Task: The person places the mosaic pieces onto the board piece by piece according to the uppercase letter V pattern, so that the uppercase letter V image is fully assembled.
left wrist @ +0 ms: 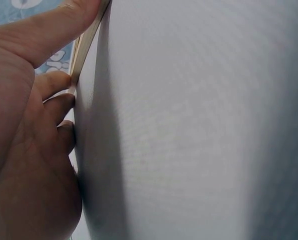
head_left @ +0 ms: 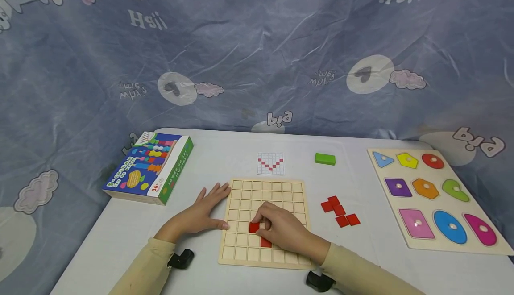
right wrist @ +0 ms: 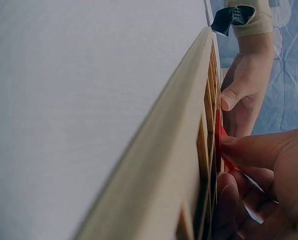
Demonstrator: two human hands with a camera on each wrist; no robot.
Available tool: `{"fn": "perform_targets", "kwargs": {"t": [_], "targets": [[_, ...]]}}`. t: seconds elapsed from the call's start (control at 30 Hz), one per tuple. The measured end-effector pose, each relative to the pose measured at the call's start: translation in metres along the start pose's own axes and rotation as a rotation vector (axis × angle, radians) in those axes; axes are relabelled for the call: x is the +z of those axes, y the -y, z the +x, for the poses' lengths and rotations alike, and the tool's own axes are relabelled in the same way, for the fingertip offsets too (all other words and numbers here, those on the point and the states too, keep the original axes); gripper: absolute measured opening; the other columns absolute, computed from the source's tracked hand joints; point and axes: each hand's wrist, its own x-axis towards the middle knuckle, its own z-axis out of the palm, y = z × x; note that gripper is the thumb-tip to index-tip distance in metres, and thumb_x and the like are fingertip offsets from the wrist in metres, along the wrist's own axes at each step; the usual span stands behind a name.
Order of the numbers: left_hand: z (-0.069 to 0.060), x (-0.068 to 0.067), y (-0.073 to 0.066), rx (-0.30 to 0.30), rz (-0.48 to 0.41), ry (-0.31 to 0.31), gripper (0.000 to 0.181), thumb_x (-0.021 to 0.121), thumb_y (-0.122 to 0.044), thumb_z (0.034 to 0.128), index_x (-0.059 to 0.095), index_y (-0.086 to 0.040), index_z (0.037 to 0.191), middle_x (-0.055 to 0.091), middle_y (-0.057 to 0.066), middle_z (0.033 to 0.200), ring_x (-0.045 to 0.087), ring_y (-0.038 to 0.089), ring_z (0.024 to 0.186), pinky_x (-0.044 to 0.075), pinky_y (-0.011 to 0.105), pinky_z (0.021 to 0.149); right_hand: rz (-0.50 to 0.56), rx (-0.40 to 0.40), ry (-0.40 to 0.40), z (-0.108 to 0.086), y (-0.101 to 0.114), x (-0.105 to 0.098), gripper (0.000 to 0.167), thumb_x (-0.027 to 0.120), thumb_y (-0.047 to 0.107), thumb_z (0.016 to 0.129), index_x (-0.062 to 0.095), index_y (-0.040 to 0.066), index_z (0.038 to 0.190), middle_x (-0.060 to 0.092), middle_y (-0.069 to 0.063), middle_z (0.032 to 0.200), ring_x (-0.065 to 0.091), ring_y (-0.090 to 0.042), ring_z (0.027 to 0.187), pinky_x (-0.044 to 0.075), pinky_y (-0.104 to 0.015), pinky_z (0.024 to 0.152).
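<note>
A wooden grid board (head_left: 239,262) lies flat on the white table. My right hand (head_left: 283,228) is over its middle, with thumb and fingertips pinching a red square tile (head_left: 254,227) at one of the cells. Another red tile (head_left: 266,242) sits in a cell one row nearer and to the right, partly behind the hand. In the right wrist view the fingers partly hide the red pieces. My left hand (head_left: 202,212) rests at the board's left edge, fingers extended, thumb and fingertips touching the frame. The left wrist view shows that hand (left wrist: 36,135) along the board's side.
Several loose red tiles (head_left: 340,210) lie right of the board. Behind it are a pattern card (head_left: 271,164) with a red V of squares and a green block (head_left: 325,159). A game box (head_left: 150,165) stands left; a shape puzzle board (head_left: 417,205) lies right.
</note>
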Motion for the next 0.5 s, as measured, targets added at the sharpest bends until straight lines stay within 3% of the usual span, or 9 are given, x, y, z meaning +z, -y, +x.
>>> {"fn": "perform_targets", "kwargs": {"t": [0.5], "targets": [[0.0002,0.0001,-0.0006,-0.001,0.009,0.005,0.108,0.084,-0.047,0.0791,0.026,-0.013,0.163,0.017,0.007,0.17,0.003,0.032,0.157,-0.008,0.057,0.124,-0.055,-0.004,0.03,0.0004,0.0008,-0.0004,0.019,0.078,0.012,0.088,0.075,0.018,0.107,0.063,0.01,0.101,0.054,-0.002,0.073,0.047,-0.017,0.064]]}}
